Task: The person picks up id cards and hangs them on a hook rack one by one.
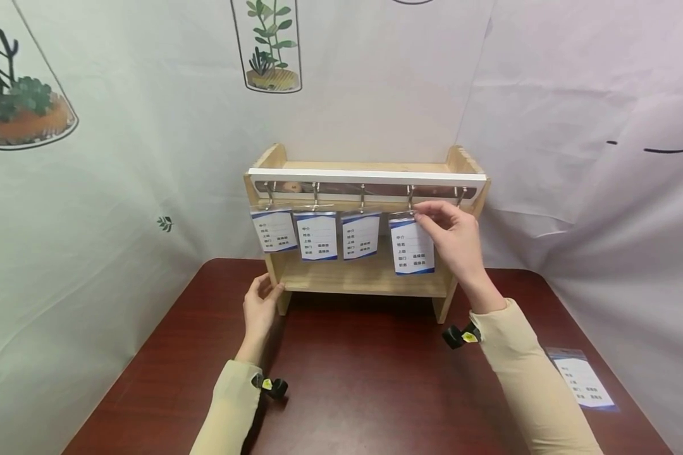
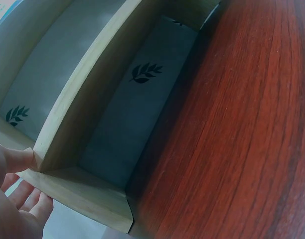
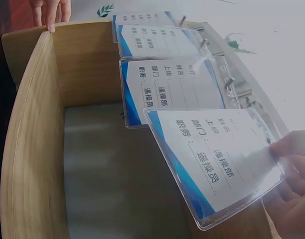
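My right hand (image 1: 452, 237) pinches the top right corner of a badge in a clear plastic sleeve (image 1: 412, 246) at the fourth hook (image 1: 411, 194) from the left. In the right wrist view this badge (image 3: 212, 164) tilts toward the camera; whether the hook passes through its slot cannot be made out. Three similar badges, the nearest being the third badge (image 1: 360, 237), hang from the hooks to its left. My left hand (image 1: 260, 306) grips the lower left side of the wooden shelf (image 1: 364, 284), thumb on the inside and fingers around the outer edge in the left wrist view.
A white hook rail (image 1: 370, 176) runs across the shelf's upper front; its rightmost hook (image 1: 460, 194) bears no badge. Another badge (image 1: 583, 382) lies on the dark red table (image 1: 375, 379) at the right. White printed cloth (image 1: 375, 76) hangs behind and on both sides.
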Tool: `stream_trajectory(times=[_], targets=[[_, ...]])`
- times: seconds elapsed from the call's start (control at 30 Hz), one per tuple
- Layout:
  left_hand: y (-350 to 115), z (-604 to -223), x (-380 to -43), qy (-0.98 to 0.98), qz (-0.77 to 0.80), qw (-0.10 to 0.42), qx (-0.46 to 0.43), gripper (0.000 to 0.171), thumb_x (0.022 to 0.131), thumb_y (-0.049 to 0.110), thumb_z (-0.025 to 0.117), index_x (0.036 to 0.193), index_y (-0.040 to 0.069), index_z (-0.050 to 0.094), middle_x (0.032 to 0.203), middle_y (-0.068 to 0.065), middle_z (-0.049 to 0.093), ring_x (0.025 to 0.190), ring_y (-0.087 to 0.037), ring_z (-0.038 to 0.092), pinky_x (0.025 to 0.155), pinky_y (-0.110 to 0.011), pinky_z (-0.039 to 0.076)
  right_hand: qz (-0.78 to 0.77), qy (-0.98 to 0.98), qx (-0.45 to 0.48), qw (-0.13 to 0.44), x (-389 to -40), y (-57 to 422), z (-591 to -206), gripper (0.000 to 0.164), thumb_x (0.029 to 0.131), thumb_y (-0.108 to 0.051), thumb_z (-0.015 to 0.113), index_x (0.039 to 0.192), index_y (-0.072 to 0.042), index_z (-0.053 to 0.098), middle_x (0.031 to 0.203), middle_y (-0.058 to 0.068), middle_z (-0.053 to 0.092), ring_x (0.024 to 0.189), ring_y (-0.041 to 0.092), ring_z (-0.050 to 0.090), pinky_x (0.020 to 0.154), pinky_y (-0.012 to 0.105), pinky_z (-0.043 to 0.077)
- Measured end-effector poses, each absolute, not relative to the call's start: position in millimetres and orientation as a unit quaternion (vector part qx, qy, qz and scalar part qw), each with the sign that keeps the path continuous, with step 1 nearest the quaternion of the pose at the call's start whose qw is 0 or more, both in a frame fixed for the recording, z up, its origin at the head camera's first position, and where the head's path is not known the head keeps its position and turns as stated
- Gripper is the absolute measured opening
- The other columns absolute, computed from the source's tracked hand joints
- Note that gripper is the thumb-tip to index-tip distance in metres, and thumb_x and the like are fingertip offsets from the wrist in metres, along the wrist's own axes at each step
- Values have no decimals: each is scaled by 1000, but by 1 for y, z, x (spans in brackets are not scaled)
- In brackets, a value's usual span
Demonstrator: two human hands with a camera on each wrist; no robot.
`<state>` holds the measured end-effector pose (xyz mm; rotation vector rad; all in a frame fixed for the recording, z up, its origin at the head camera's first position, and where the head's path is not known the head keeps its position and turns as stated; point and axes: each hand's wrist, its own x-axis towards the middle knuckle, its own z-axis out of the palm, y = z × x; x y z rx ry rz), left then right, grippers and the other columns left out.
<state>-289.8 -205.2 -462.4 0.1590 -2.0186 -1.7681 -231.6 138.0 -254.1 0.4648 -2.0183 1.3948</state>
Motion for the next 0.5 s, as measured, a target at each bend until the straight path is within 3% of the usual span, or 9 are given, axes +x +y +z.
stream_trajectory(times=[0.2, 0.5], targets=[[-205, -464, -291, -729, -643, 229, 58, 41, 93, 10, 73, 131, 2, 60, 127, -22, 65, 117, -31, 62, 92, -44, 52, 524, -765, 178, 330, -232, 135, -256, 14, 92, 4, 69, 104, 11, 72, 101, 25, 72, 77, 0, 60, 69, 15, 45], [-205, -466, -292, -733, -638, 229, 53, 40, 94, 11, 73, 130, 1, 60, 129, -22, 64, 119, -32, 61, 96, -49, 52, 522, -772, 165, 323, -236, 137, -260, 18, 93, -1, 69, 108, 8, 73, 106, 24, 72, 82, -2, 60, 72, 15, 44]])
